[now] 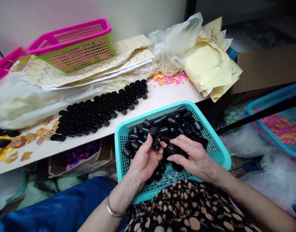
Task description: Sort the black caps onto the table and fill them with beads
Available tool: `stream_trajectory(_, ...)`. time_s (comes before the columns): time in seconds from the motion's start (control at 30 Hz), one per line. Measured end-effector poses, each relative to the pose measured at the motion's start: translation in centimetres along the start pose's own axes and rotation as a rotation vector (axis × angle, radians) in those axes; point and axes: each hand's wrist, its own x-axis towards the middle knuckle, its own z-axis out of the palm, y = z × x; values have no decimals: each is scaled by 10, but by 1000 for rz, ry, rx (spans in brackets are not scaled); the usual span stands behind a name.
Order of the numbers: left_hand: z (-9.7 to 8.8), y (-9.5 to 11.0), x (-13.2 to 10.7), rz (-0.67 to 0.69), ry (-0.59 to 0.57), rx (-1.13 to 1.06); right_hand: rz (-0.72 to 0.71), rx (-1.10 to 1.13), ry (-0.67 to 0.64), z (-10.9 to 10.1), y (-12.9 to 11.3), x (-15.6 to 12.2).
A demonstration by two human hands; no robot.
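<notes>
A teal mesh basket (pixel 212 129) rests on my lap, holding several loose black plastic caps (pixel 171 124). My left hand (pixel 145 159) is curled inside the basket, fingers closed round black caps, one cap (pixel 155 143) at its fingertips. My right hand (pixel 193 154) lies beside it, thumb and fingers pinching another black cap (pixel 171 149). The two hands almost touch. On the white table (pixel 162 95) beyond, rows of black caps (pixel 102 108) stand packed together in a long block.
Pink and green baskets (pixel 74 43) sit stacked at the back left on sheets of round stickers (pixel 128 56). A clear plastic bag (pixel 174 42), yellow backing paper (pixel 211 64) and small coloured bits (pixel 168 79) lie at the back right. A second teal basket (pixel 278 122) is at far right.
</notes>
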Motion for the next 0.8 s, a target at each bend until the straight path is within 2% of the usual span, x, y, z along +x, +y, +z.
stream_trajectory(0.13, 3, -4, 3, 61, 46, 4, -18, -25, -41, 6, -4, 4)
stream_trajectory(0.27, 2, -7, 3, 122, 45, 25, -23, -64, -66, 9, -5, 3)
stream_trajectory(0.33, -1, -7, -1, 191, 50, 93, -17, -94, -44, 4, -2, 2)
stream_trajectory(0.43, -6, -4, -8, 264, 43, 220, 15, -147, 76, -15, 6, -2)
stream_trajectory(0.5, -9, -2, -12, 198, 5, 245, 45, -164, 155, -28, 10, -5)
stream_trajectory(0.57, -12, -1, -14, 102, -27, 200, 63, -161, 165, -36, 11, -9)
stream_trajectory(0.67, -12, -2, -15, 43, -30, 98, 48, -94, 55, -32, 5, -11)
stream_trajectory(0.8, -10, -5, -13, 33, -23, 61, -3, -13, -67, -14, -6, -10)
